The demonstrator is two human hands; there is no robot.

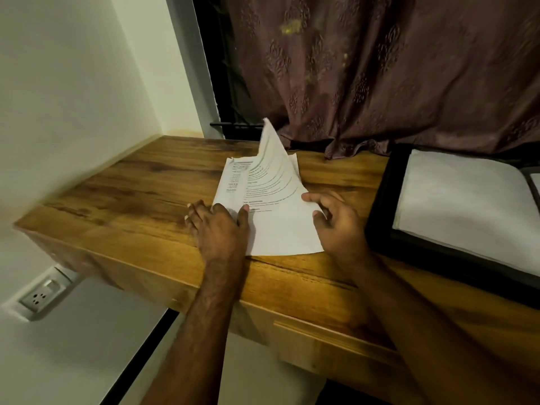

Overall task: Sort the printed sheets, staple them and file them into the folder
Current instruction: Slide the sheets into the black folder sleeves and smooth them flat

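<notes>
Wooden counter (140,182); sheets (274,217) run lengthwise away between both hands; left hand (217,226) presses flat, right hand (336,220) pinches the top sheet; folder (380,217) just right

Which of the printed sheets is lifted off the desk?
The top sheet: its far end curls up while the right hand pinches its edge. The sheet beneath lies flat, under the left hand.

Two hands, a left hand (217,226) and a right hand (336,220), are showing. One folder (409,244) is lying on one table (140,200). The count of sheets (274,206) is unclear.
</notes>
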